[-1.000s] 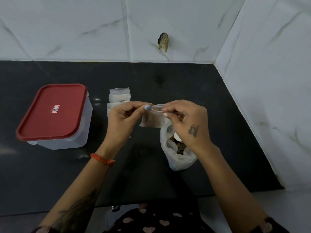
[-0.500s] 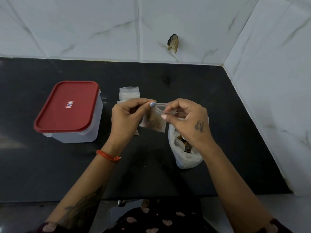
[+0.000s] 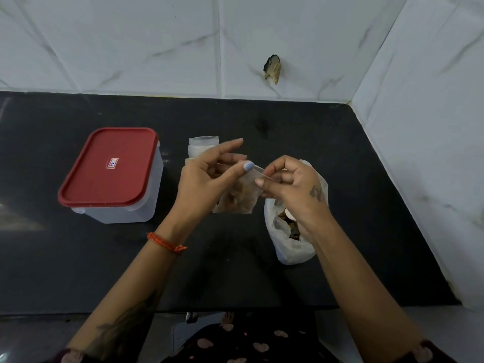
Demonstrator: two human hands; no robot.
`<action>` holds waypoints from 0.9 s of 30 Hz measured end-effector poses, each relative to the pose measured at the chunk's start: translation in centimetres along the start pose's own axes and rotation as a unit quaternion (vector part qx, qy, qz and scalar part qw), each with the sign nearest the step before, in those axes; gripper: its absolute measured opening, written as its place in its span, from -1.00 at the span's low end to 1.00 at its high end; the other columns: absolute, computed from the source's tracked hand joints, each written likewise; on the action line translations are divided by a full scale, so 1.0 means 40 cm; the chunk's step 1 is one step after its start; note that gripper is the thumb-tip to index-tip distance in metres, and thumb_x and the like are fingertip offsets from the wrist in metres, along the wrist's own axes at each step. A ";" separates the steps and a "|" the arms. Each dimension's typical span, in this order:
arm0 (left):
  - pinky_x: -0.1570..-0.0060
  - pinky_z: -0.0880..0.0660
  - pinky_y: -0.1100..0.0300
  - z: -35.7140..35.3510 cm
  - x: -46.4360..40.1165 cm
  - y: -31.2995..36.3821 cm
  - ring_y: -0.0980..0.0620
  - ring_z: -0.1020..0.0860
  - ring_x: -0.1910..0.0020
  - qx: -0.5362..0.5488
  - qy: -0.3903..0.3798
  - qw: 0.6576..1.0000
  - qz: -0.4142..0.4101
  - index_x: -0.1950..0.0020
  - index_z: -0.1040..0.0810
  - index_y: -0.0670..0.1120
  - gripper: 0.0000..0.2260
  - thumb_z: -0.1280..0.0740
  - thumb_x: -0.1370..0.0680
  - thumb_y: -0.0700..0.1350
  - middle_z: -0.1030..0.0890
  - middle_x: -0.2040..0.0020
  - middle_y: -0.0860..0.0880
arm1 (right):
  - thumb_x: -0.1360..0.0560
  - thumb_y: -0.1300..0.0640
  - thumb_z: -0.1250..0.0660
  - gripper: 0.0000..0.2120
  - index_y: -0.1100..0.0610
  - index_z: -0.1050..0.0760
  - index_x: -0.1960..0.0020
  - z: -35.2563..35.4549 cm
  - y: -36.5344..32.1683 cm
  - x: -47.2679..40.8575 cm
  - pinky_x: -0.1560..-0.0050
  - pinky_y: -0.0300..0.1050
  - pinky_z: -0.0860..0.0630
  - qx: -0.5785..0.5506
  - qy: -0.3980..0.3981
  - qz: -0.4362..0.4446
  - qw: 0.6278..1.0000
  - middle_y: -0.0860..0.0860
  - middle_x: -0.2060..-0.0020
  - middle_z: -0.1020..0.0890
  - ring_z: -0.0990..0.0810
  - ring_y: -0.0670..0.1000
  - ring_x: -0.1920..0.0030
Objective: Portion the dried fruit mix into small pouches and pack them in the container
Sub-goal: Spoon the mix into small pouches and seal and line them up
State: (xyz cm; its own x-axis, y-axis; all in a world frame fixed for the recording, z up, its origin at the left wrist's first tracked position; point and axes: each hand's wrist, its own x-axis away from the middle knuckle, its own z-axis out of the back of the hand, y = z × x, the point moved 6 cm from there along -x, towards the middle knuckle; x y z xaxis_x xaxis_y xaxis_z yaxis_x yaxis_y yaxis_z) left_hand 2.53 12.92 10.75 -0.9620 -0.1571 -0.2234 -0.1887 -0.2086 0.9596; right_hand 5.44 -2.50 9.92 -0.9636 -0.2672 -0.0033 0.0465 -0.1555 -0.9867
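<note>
Looking down from the head camera, two bare hands are holding a small clear pouch (image 3: 239, 193) of dried fruit mix above a black countertop (image 3: 340, 158). The left hand (image 3: 207, 179) is pinching the pouch's top edge with thumb and curled fingers, while its index finger is sticking out straight. The right hand (image 3: 293, 187) is pinching the same top edge from the other side, its fingers curled in. Under the right hand, a white plastic bag (image 3: 290, 244) of dried fruit mix is sitting open on the countertop. Behind the left hand, a stack of pouches (image 3: 203, 146) is lying on the counter. Well to the left, a clear container (image 3: 123, 208) is standing with its red lid (image 3: 107, 167) on. White marbled tiles (image 3: 157, 43) are lining the walls behind and to the right.
</note>
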 end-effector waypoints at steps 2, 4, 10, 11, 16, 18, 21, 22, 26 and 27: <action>0.12 -0.53 0.38 -0.008 0.001 -0.014 0.20 -0.61 0.04 -0.010 -0.041 0.999 0.020 -0.19 -0.52 -0.08 -0.64 -0.38 -0.40 -0.05 -0.61 0.03 0.06 | -0.43 0.33 -0.41 -0.86 0.15 -0.48 0.17 0.011 -0.004 0.000 0.27 -0.29 -0.57 -0.014 0.003 -0.008 1.000 0.10 0.29 -0.65 -0.66 -0.07 0.26; 0.12 -0.54 0.34 -0.013 0.002 -0.026 0.14 -0.62 0.07 -0.011 -0.054 0.998 0.031 -0.09 -0.58 -0.16 -0.76 -0.38 -0.45 -0.13 -0.64 0.06 0.00 | -0.41 0.31 -0.43 -0.83 0.12 -0.47 0.12 0.019 -0.008 0.000 0.27 -0.29 -0.57 0.002 0.010 -0.004 1.000 0.11 0.25 -0.67 -0.67 -0.08 0.25; 0.17 -0.55 0.28 -0.012 0.001 -0.043 0.11 -0.62 0.17 0.059 -0.018 0.996 0.066 0.07 -0.62 -0.19 -0.90 -0.34 -0.51 -0.19 -0.66 0.19 0.00 | -0.42 0.21 -0.44 -0.82 0.13 -0.57 -0.02 0.023 0.004 -0.006 0.20 -0.32 -0.55 -0.030 -0.035 -0.054 0.997 -0.06 0.22 -0.69 -0.65 -0.15 0.20; 0.18 -0.55 0.29 -0.014 0.002 -0.045 0.12 -0.62 0.18 0.070 -0.016 0.994 0.078 0.10 -0.62 -0.17 -0.92 -0.34 -0.51 -0.19 -0.65 0.22 0.02 | -0.44 0.21 -0.43 -0.90 0.12 -0.59 0.05 0.024 0.007 -0.007 0.20 -0.32 -0.55 -0.028 -0.031 -0.051 0.998 -0.11 0.28 -0.67 -0.65 -0.17 0.21; 0.20 -0.55 0.26 -0.028 0.006 -0.056 0.12 -0.60 0.20 0.089 -0.004 0.989 0.114 0.14 -0.58 -0.15 -0.91 -0.31 -0.54 -0.18 -0.61 0.23 0.02 | -0.49 0.16 -0.37 -0.96 0.09 -0.59 0.13 0.012 0.025 -0.013 0.06 -0.18 -0.60 -0.003 -0.005 -0.058 0.998 0.01 0.22 -0.66 -0.65 -0.09 0.13; 0.20 -0.54 0.27 -0.035 0.010 -0.058 0.12 -0.61 0.18 0.092 -0.012 0.988 0.123 0.08 -0.58 -0.14 -0.91 -0.29 -0.55 -0.18 -0.61 0.21 0.03 | -0.50 0.13 -0.35 -0.95 0.08 -0.59 0.11 0.008 0.030 -0.016 -0.03 -0.10 -0.60 0.017 0.000 -0.064 0.998 0.06 0.15 -0.67 -0.65 -0.04 0.07; 0.22 -0.53 0.32 -0.049 0.014 -0.056 0.13 -0.63 0.18 0.107 -0.030 0.985 0.134 0.05 -0.59 -0.13 -0.92 -0.30 -0.54 -0.20 -0.64 0.22 0.03 | -0.50 0.11 -0.34 -0.93 0.07 -0.59 0.08 0.005 0.032 -0.021 -0.06 -0.08 -0.59 0.032 -0.014 -0.065 0.997 0.04 0.14 -0.67 -0.64 -0.05 0.05; 0.23 -0.53 0.34 -0.051 0.014 -0.055 0.13 -0.63 0.19 0.109 -0.029 0.984 0.136 0.06 -0.60 -0.13 -0.92 -0.31 -0.52 -0.21 -0.65 0.24 0.03 | -0.50 0.11 -0.34 -0.92 0.08 -0.60 0.06 0.004 0.033 -0.022 -0.06 -0.06 -0.59 0.029 -0.021 -0.066 0.997 0.04 0.14 -0.67 -0.64 -0.04 0.04; 0.22 -0.55 0.32 -0.043 0.013 -0.060 0.11 -0.63 0.19 0.124 0.002 0.981 0.148 0.10 -0.61 -0.16 -0.94 -0.35 -0.49 -0.21 -0.65 0.25 0.01 | -0.48 0.10 -0.38 -0.88 0.12 -0.60 0.03 0.008 0.049 -0.025 -0.04 -0.07 -0.60 -0.018 -0.034 -0.096 0.995 0.04 0.14 -0.69 -0.66 -0.04 0.05; 0.20 -0.55 0.29 -0.041 0.013 -0.063 0.10 -0.63 0.19 0.124 0.007 0.980 0.155 0.11 -0.62 -0.17 -0.94 -0.36 -0.49 -0.21 -0.65 0.24 0.00 | -0.47 0.11 -0.39 -0.88 0.13 -0.60 0.04 0.009 0.054 -0.026 -0.02 -0.09 -0.60 -0.040 -0.034 -0.108 0.993 0.05 0.15 -0.69 -0.67 -0.04 0.06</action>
State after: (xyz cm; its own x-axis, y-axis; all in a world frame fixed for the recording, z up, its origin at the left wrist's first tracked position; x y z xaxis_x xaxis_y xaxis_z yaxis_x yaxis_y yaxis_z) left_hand 2.82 11.79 7.92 -0.9784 -0.1884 0.0845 0.0680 0.0926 0.9934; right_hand 6.63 -2.91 7.83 -0.9288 -0.3000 0.2176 -0.1828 -0.1400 -0.9731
